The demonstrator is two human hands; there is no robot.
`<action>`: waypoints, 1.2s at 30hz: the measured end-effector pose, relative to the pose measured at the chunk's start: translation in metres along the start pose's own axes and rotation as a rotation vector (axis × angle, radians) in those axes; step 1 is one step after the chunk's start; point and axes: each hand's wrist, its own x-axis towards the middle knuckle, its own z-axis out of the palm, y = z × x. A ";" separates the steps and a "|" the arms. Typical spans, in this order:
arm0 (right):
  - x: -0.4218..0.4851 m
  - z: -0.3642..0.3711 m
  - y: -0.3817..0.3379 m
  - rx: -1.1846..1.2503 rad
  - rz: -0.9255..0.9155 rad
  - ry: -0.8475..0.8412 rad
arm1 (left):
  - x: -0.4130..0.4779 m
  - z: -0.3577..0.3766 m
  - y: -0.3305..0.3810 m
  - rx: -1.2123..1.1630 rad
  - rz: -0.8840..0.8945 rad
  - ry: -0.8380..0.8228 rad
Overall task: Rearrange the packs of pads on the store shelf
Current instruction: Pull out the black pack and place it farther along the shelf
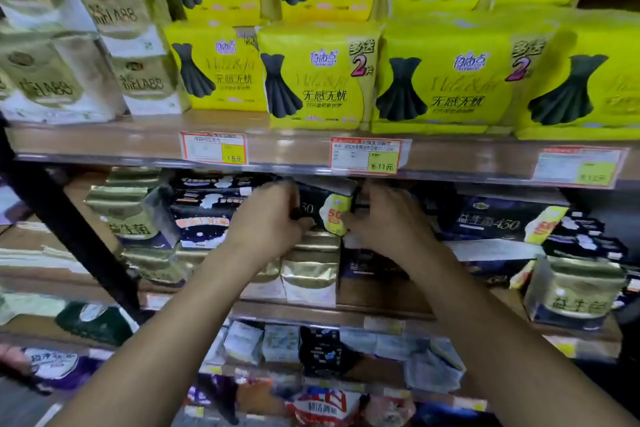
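Observation:
A dark navy pack of pads point(317, 206) with a yellow sticker sits on the middle shelf, on top of gold packs point(310, 270). My left hand point(268, 218) grips its left end and my right hand point(384, 218) grips its right end. The pack's upper edge is just under the shelf above. A matching navy pack point(485, 222) lies to the right, and a dark starry pack point(204, 215) stands to the left.
Yellow packs with a black dress print point(318, 76) fill the upper shelf, with white-gold packs point(138, 42) at its left. Price tags point(367, 154) hang on the shelf edge. A gold-and-navy pack point(571, 291) stands at the right. Lower shelves hold mixed small packs point(280, 343).

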 end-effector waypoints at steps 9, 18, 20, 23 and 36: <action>0.033 0.042 -0.002 0.175 0.052 0.023 | 0.041 0.017 -0.009 0.153 0.078 0.032; 0.030 0.044 -0.002 0.230 0.046 0.111 | 0.061 0.026 -0.003 0.275 0.192 -0.056; 0.025 0.040 0.000 0.225 0.020 0.150 | 0.060 0.024 0.001 0.313 0.199 -0.059; 0.019 0.028 0.006 0.220 0.006 0.171 | 0.055 0.017 0.008 0.330 0.204 -0.052; -0.019 -0.032 0.076 0.526 0.137 0.181 | 0.044 0.017 0.032 -0.034 0.376 -0.122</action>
